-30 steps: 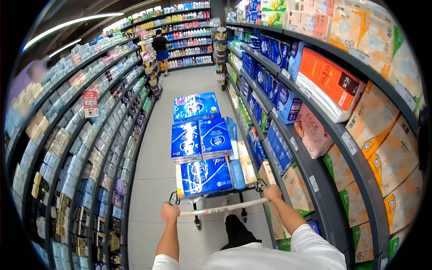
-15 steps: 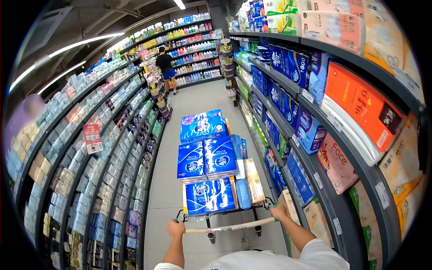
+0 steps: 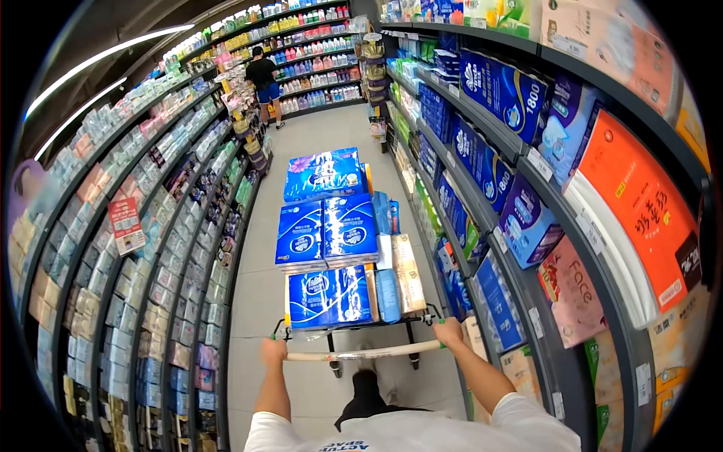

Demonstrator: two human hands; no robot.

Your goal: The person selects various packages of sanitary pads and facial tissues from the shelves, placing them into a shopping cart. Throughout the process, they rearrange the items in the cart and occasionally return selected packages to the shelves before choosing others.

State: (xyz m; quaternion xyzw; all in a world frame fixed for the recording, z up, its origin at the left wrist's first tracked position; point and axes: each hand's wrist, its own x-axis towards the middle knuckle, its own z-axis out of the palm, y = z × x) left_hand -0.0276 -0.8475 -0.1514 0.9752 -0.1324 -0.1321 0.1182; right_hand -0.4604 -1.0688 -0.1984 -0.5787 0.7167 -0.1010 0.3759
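My left hand is wrapped round the left end of a pale cart handle. At the handle's right end, my right hand is closed round it too. Beyond the handle, the cart bears a stack of blue tissue packs: a near pack, a pair of packs in the middle and a far pack with a purple flower. Along the load's right side stand a light blue pack and a beige pack.
Long shelves of small packs line the left side, with a red sign. Shelves of tissue packs run close on the right. Ahead, a person in black stands by shelves of bottles. Grey floor lies between.
The view has tilted down and shifted, so the cart and my hands appear higher and further left. A dark-clad leg and a shoe now show below the handle. Both hands still hold it.
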